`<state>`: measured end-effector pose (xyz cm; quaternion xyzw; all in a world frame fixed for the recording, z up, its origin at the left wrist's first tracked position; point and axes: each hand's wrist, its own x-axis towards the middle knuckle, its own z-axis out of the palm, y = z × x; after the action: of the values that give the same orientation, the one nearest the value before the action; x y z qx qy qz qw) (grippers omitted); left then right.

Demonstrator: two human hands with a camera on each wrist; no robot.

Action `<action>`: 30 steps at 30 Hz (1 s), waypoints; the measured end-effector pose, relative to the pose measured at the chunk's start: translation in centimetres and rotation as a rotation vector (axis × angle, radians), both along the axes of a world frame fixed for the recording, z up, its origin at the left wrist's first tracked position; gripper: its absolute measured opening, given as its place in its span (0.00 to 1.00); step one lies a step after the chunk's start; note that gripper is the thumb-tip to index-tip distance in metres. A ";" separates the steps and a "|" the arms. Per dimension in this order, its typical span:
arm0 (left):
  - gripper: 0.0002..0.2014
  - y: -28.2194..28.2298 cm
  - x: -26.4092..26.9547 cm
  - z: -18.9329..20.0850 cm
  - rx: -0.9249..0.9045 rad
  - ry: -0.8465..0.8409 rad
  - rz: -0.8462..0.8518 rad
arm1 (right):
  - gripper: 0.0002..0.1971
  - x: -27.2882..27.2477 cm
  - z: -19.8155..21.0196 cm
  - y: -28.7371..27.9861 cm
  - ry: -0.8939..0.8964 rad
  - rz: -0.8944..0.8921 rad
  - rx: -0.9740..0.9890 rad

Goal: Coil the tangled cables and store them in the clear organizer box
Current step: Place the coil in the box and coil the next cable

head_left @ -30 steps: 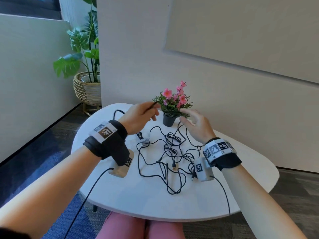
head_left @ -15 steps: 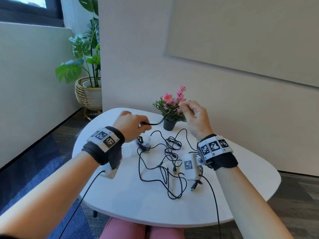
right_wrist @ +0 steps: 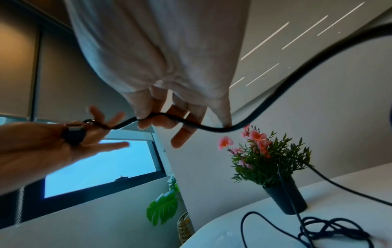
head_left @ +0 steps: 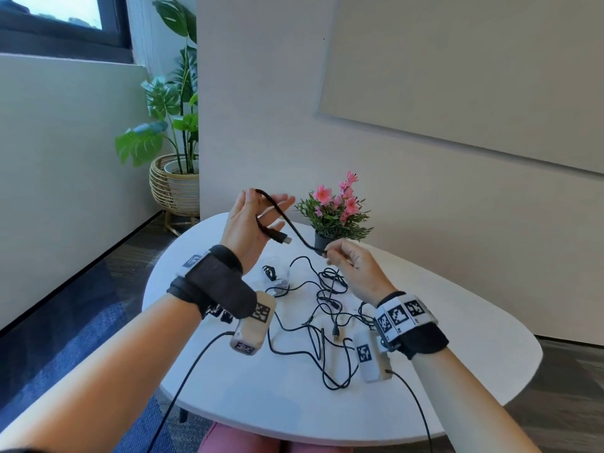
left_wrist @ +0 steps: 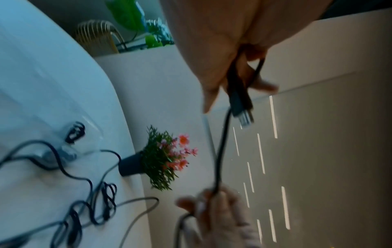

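Both hands are up off the table now. The left hand has risen from low beside the flower pot to well above the table, palm turned up, fingers spread and straight. A black cable is looped over them, where half a second ago that hand was closed round the cable's end. The USB plug hangs free just below the palm. The right hand has dropped from in front of the flowers to beside the pot, and it pinches the same cable between thumb and curled fingers. The stretch between the two hands sags in a shallow curve.

Below, the rest of the tangled cables lie in a loose heap on the middle of the white table, still touching its surface, with one strand rising to the right hand. A clear organizer box sits left of the heap, behind the left wrist; it seems to hold a small dark coil, though the wrist views are blurred there.

For room: the wall stands close behind the pot, bare table runs out to the right edge, and the near edge sits just over the person's lap. A big leafy plant in a wicker basket stands on the floor, well apart at far left.
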<state>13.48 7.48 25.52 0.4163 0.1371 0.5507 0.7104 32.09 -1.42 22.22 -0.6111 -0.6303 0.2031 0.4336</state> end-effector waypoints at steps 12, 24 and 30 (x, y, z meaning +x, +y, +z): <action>0.16 -0.1 0.7 0.6 0.301 0.722 0.154 | 0.06 -3.8 2.4 -0.4 -0.076 0.213 0.039; 0.14 -1.8 -0.8 0.3 0.869 1.226 -0.150 | 0.21 -1.8 4.5 0.2 0.069 0.068 0.168; 0.15 -0.9 -0.5 -1.5 0.438 0.809 -0.145 | 0.09 -0.8 3.1 0.7 0.117 -0.049 0.119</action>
<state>12.98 6.54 24.05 0.7464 0.2540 0.3091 0.5318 31.28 -0.73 25.29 -0.5868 -0.5997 0.1900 0.5099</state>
